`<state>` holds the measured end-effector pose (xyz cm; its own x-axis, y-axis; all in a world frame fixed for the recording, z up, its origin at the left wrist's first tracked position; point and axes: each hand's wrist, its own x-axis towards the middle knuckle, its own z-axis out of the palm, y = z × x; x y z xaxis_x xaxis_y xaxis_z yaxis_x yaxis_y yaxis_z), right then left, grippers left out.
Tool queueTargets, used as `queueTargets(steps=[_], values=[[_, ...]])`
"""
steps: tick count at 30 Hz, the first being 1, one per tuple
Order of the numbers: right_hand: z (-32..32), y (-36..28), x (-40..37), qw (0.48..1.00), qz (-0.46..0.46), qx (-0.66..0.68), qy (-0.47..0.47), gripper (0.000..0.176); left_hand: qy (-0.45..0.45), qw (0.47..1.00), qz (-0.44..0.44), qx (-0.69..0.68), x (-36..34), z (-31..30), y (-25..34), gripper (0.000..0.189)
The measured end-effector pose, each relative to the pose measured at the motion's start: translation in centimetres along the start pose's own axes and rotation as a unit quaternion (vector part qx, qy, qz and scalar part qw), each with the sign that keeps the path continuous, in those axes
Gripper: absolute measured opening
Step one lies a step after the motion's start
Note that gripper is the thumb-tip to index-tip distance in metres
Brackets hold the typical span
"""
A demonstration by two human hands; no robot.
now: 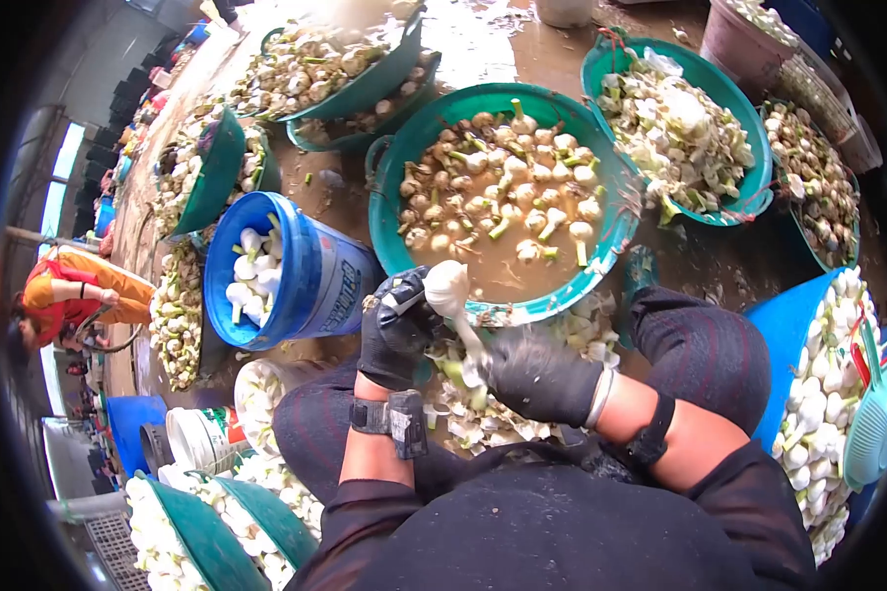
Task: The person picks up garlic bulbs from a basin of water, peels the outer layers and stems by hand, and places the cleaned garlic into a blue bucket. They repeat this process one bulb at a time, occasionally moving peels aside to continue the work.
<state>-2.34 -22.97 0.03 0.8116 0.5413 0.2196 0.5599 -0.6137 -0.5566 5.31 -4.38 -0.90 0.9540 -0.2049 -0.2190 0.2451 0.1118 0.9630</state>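
Between my two gloved hands is a white garlic bulb [447,286] with its stem pointing down and right. My left hand [399,325], in a dark glove, is closed just left of the bulb, and something pale shows across its fingers. Blurred by motion, my right hand [542,374] is closed on the lower end of the stem. Pale peelings [493,419] lie below the hands. Beyond them stands a green tub [382,222] of brownish water with several garlic bulbs in it.
A blue bucket [315,276] of white bulbs stands left of the tub. Upper right, a green basin [759,187] holds peelings. A blue container [774,325] of white garlic is at the right, with a green strainer [882,414]. Another person [69,286] is at the far left.
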Motion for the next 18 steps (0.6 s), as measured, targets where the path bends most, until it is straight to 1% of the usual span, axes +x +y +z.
queueTargets(steps=[1, 2, 3, 4, 5, 6, 7, 8, 9, 10, 11, 12, 13, 14, 15, 16, 17, 18], values=[[0.1, 0.7, -0.1, 0.985, 0.049, 0.023, -0.162, 0.031, -0.007, 1.0, 0.002, -0.007, -0.1, -0.5, 0.2, 0.023], [0.0, 1.5, -0.5, 0.941, 0.096, 0.045, -0.321, 0.032, -0.014, 1.0, 0.002, -0.015, -0.5, -1.0, 0.3, 0.025], [-0.4, 2.1, -0.6, 0.932, 0.126, 0.032, -0.339, 0.03, -0.006, 0.968, 0.126, 0.216, -0.6, -0.9, -0.1, 0.028], [-0.9, 2.5, -0.7, 0.921, 0.159, 0.017, -0.355, 0.029, -0.005, 0.967, 0.128, 0.218, -0.6, -0.9, -0.1, 0.028], [-0.8, 2.8, -1.0, 0.922, 0.157, 0.015, -0.354, 0.029, -0.001, 0.999, 0.039, -0.015, -0.7, -0.9, 0.0, 0.028], [-0.5, 3.2, -1.2, 0.934, 0.185, 0.038, -0.302, 0.026, 0.002, 0.967, -0.052, -0.248, -0.8, -0.6, 0.3, 0.028], [-0.2, 3.4, -1.3, 0.942, 0.215, 0.062, -0.249, 0.024, -0.027, 0.986, 0.018, -0.161, -0.5, -0.9, -0.6, 0.029], [0.2, 3.4, -1.2, 0.942, 0.217, 0.065, -0.249, 0.024, -0.028, 0.987, 0.016, -0.16, -0.8, -1.0, -0.8, 0.029], [0.3, 3.4, -0.8, 0.969, 0.175, 0.116, -0.133, 0.025, -0.029, 0.984, -0.014, -0.173, -1.3, -0.5, -0.5, 0.028], [0.2, 3.4, -0.2, 0.978, 0.129, 0.163, -0.016, 0.025, -0.03, 0.981, -0.044, -0.186, -1.6, -0.1, -0.5, 0.026], [-0.4, 3.3, 0.2, 0.954, 0.179, 0.24, -0.002, 0.027, -0.038, 0.992, 0.024, -0.116, -1.4, -0.2, -2.1, 0.023], [-1.0, 3.0, 0.6, 0.922, 0.226, 0.314, 0.013, 0.03, -0.04, 0.992, 0.022, -0.116, -1.6, 0.0, -2.1, 0.023], [-0.8, 2.7, 0.8, 0.836, 0.256, 0.476, 0.095, 0.027, -0.029, 0.993, 0.014, -0.11, -1.9, 0.2, -2.0, 0.021], [-0.6, 3.1, 0.9, 0.83, 0.247, 0.481, 0.137, 0.023, -0.018, 0.994, 0.005, -0.106, -2.1, 0.6, -1.7, 0.02], [-0.9, 3.2, 1.1, 0.813, 0.251, 0.504, 0.146, 0.023, -0.018, 0.999, 0.034, -0.035, -2.5, 1.3, -1.0, 0.02], [-1.1, 3.3, 1.2, 0.797, 0.253, 0.527, 0.154, 0.024, -0.02, 0.999, 0.034, -0.037, -2.7, 1.7, -0.4, 0.02], [-1.3, 3.2, 1.3, 0.797, 0.255, 0.525, 0.156, 0.024, -0.031, 0.989, 0.117, 0.089, -2.8, 1.9, 0.1, 0.021], [-1.3, 3.0, 1.3, 0.782, 0.265, 0.539, 0.168, 0.023, -0.042, 0.956, 0.198, 0.214, -2.9, 2.1, 0.4, 0.021]])
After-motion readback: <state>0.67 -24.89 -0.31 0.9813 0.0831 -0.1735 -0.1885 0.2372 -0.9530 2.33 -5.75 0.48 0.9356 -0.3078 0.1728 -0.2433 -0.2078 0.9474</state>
